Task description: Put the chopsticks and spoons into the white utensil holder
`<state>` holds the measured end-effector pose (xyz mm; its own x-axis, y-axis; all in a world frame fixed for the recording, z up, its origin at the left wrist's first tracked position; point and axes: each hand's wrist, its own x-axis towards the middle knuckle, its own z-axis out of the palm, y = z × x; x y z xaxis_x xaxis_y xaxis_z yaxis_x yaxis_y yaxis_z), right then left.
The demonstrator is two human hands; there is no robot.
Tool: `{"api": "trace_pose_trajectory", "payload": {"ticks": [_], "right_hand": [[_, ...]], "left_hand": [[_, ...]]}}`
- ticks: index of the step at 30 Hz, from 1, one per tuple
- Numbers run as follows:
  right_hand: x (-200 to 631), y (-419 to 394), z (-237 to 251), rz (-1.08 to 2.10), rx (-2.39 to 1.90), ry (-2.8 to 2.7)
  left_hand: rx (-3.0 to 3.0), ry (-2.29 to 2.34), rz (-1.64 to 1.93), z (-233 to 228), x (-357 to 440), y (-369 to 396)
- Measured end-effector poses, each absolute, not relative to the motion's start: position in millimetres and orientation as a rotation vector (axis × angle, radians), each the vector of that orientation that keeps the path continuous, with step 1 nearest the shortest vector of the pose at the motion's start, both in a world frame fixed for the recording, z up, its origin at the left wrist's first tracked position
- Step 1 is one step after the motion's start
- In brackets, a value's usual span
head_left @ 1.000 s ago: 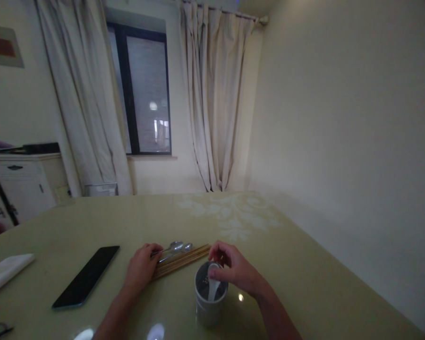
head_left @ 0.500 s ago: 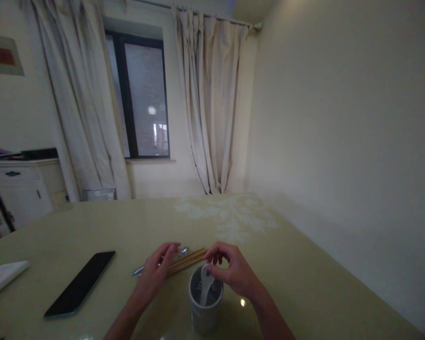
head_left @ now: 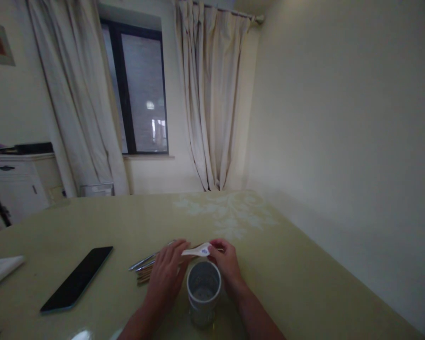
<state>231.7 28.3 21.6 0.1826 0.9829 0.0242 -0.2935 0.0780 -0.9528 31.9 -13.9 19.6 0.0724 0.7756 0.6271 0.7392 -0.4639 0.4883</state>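
Observation:
A white soup spoon (head_left: 195,251) with a small blue mark lies level above the table, its wide end pinched in my right hand (head_left: 226,264). Its narrow end points left, close to the fingertips of my left hand (head_left: 168,267); whether they touch it I cannot tell. That left hand, fingers stretched out, rests over a bundle of wooden chopsticks (head_left: 144,276) and hides part of it. Metal cutlery handles (head_left: 141,262) stick out beside the chopsticks. Between my forearms stands a grey, open-topped utensil holder (head_left: 203,302), upright, with a perforated-looking bottom.
A dark phone (head_left: 77,280) lies on the table (head_left: 286,288) to the left. Farther left is a white folded item (head_left: 2,271), perhaps tissue. A wall (head_left: 340,141) borders the table's right side. Curtains (head_left: 212,94) hang behind.
My right hand has lifted the soup spoon out of the holder and turned it level behind the rim. My left hand has shifted right, over the chopsticks.

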Motion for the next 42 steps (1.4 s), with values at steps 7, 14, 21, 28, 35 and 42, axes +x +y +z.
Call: {"api": "trace_pose_trajectory", "payload": {"ticks": [7, 14, 21, 28, 35, 42], "right_hand": [[214.7, 21.4, 17.1, 1.26, -1.014, -0.985], [231.2, 29.4, 21.3, 1.125, -1.031, -0.948], [244.6, 40.3, 11.6, 0.845, -1.184, -1.062], [245.1, 38.5, 2.9, 0.567, -1.327, -1.366], [245.1, 44.2, -3.6, 0.512, -1.446, -1.533], [247.6, 39.9, 1.1, 0.51, -1.5, -1.662]], "left_hand": [[2.794, 1.593, 1.166, 12.8, 31.8, -14.5], [2.447, 1.897, 1.144, 17.5, -11.2, 7.7], [2.014, 2.356, 0.761, 18.4, -75.7, 20.5], [1.999, 2.317, 0.579, 16.4, -72.7, 17.9], [2.004, 2.284, 0.624, 7.9, -73.4, 21.6], [2.172, 2.26, 0.791, 24.5, -54.2, 13.9]]}}
